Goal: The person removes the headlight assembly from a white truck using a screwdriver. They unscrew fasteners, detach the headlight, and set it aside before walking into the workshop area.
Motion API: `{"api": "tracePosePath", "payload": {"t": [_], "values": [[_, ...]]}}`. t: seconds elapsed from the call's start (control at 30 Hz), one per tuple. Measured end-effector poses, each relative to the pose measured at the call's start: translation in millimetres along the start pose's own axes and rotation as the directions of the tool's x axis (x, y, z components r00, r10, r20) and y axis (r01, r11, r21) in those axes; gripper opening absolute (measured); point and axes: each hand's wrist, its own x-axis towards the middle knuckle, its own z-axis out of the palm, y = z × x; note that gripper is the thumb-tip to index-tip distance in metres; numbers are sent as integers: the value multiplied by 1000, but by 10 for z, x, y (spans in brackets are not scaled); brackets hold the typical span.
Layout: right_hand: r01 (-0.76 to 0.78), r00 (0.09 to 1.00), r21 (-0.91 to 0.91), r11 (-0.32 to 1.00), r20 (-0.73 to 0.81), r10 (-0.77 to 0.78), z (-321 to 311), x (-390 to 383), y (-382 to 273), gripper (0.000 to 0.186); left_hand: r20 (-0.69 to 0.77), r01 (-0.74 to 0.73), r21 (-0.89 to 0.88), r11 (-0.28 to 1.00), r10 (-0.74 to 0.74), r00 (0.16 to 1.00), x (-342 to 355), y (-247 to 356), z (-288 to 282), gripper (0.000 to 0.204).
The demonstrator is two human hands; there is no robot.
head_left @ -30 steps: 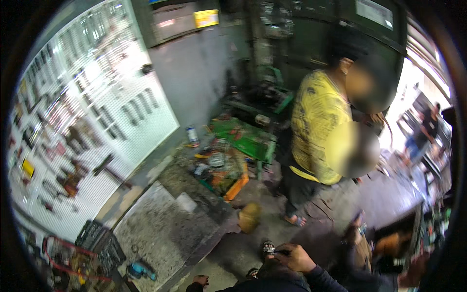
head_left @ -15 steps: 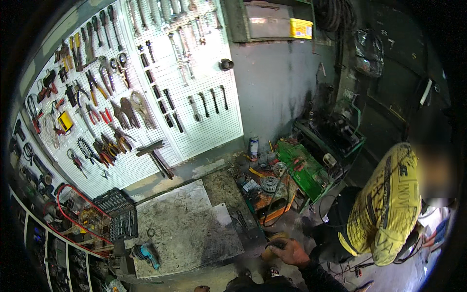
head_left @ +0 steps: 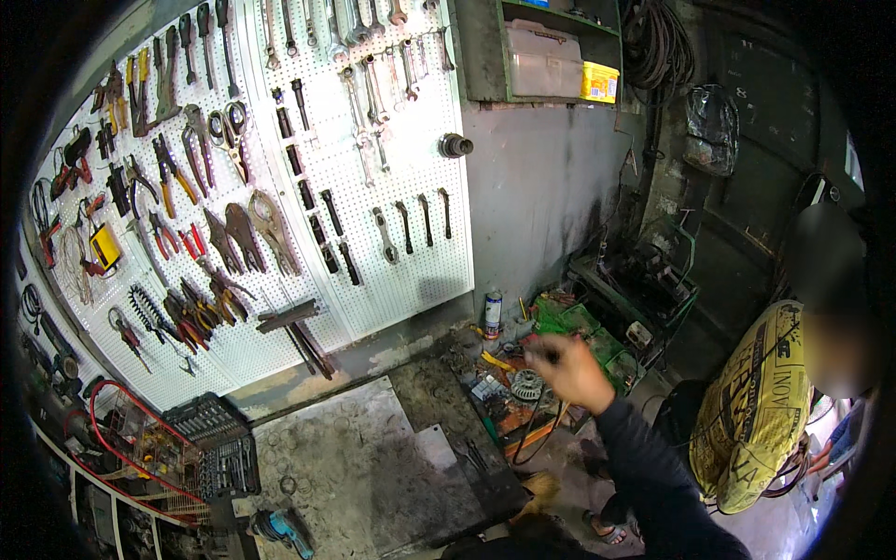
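Note:
My right hand point(head_left: 577, 375) is raised above the cluttered far right end of the workbench, its dark-sleeved forearm coming in from the lower right. The fingers are curled in toward the thumb and slightly blurred; a dark spot shows between them, and I cannot make out what it is. Below and left of the hand, a round metal housing with slots point(head_left: 527, 385) lies among loose parts. A yellow-handled tool point(head_left: 497, 361) lies just beyond it. Tan bristles, like a brush head point(head_left: 541, 489), show by the bench's near right corner. My left hand is out of view.
The bench carries a pale metal sheet point(head_left: 345, 457), a blue power tool point(head_left: 283, 532) and an open socket set point(head_left: 227, 448). A spray can point(head_left: 493, 315) stands against the wall, under a tool pegboard point(head_left: 364, 271). A person in a yellow top point(head_left: 761, 411) bends at the right.
My right hand has risen from the near edge, away from the tan bristles, to over the far right parts. The bit of my left hand at the lower edge has gone. The view has shifted.

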Motion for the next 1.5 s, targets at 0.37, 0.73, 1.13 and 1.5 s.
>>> {"api": "tracePosePath", "payload": {"t": [0.37, 0.73, 1.13, 1.5], "values": [[493, 826, -664, 562, 152, -543, -523, 3274, -748, 19, -68, -527, 296, 796, 569, 820, 184, 1041, 122, 25], [348, 856, -796, 494, 56, -514, -977, 4964, -804, 19, -84, -293, 341, 893, 339, 937, 418, 1636, 586, 30], [302, 828, -705, 641, -140, -544, -756, 5968, -808, 22, -104, -253, 153, 955, 271, 957, 765, 2207, 633, 36], [118, 767, -391, 913, -548, -334, -1046, 6611, -264, 31, -83, -210, 258, 943, 238, 968, 1234, 1531, 265, 43]]}}
